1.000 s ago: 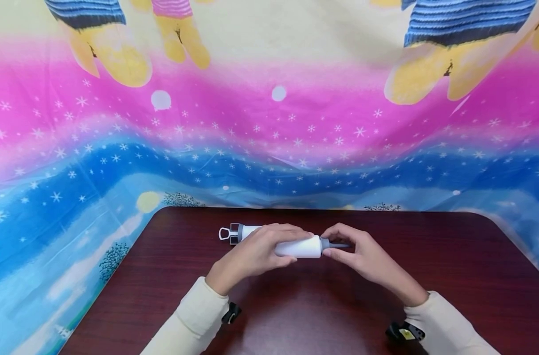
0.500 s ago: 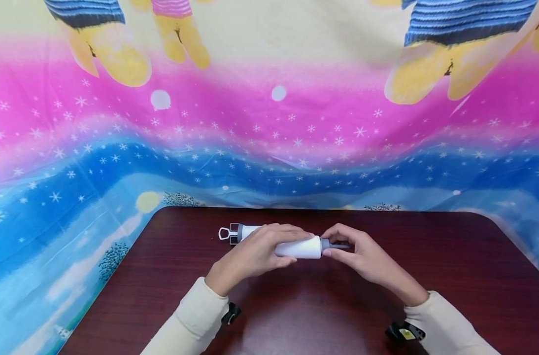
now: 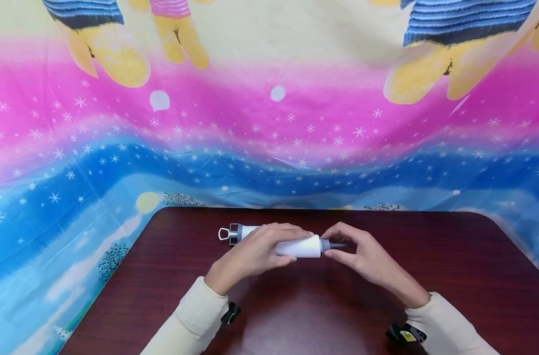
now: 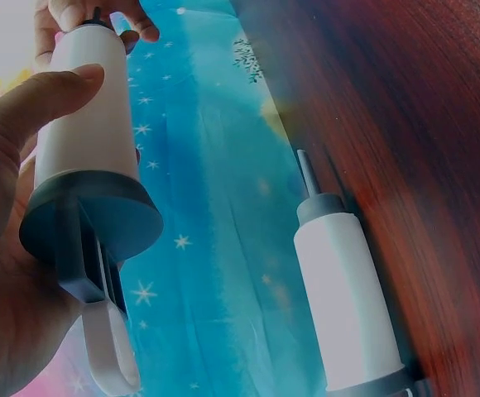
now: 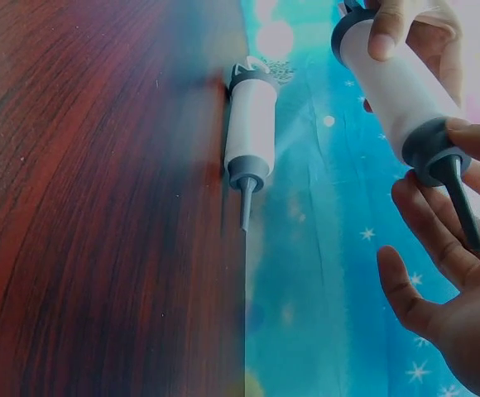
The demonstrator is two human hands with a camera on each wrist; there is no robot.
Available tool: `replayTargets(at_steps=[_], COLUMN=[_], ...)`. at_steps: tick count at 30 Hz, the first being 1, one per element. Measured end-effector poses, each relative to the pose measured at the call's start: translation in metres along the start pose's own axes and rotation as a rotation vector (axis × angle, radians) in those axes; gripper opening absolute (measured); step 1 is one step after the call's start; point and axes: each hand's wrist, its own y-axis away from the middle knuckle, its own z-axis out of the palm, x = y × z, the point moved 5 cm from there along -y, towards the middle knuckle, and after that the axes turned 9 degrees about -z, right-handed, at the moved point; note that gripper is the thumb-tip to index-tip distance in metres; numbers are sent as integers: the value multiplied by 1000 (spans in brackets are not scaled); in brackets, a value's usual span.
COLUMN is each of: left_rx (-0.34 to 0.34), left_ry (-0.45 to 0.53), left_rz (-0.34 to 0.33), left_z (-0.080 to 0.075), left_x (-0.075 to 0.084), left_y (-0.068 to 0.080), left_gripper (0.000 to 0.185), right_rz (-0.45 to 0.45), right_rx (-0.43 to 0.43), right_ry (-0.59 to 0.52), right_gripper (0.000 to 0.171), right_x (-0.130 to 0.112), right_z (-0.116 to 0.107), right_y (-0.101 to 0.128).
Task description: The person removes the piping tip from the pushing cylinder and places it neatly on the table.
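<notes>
My left hand [image 3: 253,251] grips the barrel of a white hand pump [image 3: 301,247], thumb along its side. Dark grey parts cap both ends of the pump. The left wrist view shows its grey end and white loop handle [image 4: 112,356] beside the palm. At the other end, my right hand [image 3: 364,251] pinches the grey collar [image 5: 430,149] between thumb and fingers, and the thin nozzle [image 5: 462,207] points out past them. A second, similar hand pump [image 5: 251,128] lies on the table; in the head view its loop end shows left of my left hand, which hides the rest.
The dark red wooden table [image 3: 305,305] has rounded far corners. Behind it hangs a bright cloth [image 3: 269,123] with snowflakes and cartoon figures. Black wrist devices [image 3: 231,313] sit at both cream sleeves [image 3: 194,310].
</notes>
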Motion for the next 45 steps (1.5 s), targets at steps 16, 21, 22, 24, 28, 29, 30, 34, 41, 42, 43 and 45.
replayTargets(at_steps=[16,21,22,24,28,29,30,34,41,42,43,45], left_rx=[-4,-6,-6,-6,-7,-6,-4,5,-6,-7,-9,-11], left_ry=[-14,-9,-8,-12,-15,-16,-15,-11,-19,-21,-21,-20], left_rz=[-10,-6,-5,-5,-9,-9,-9,1,-14,-16,-17,-18], left_z=[2,3,3,2,2,2,2,1,2,2,2,3], left_x=[-1,0,0,0,0,1,1,2,1,1,1,0], left_y=[0,0,0,0,0,0,0,0,0,0,0,0], left_gripper=[55,56,56,56,57,57,56,56,57,57,57,57], right_rz=[8,44,48,55,66,67,68,61,59,59,59,57], right_rx=[21,-10,-18,-33,-44,-43,-43,-31,-11,-8,-5,-3], right_ry=[-17,-26,-29,-30,-38,-40,-44,-46,-19,-10,0,15], right_gripper=[20,23,23,24,26,26,27,27,21,21,21,20], right_x=[-1,-1,-1,0,0,0,0,0,0,-1,-1,0], right_z=[0,0,0,0,-1,-1,-1,0,-2,-2,-3,-4], right_y=[-1,-1,-1,-1,-1,0,0,-1,-2,-3,-3,-3])
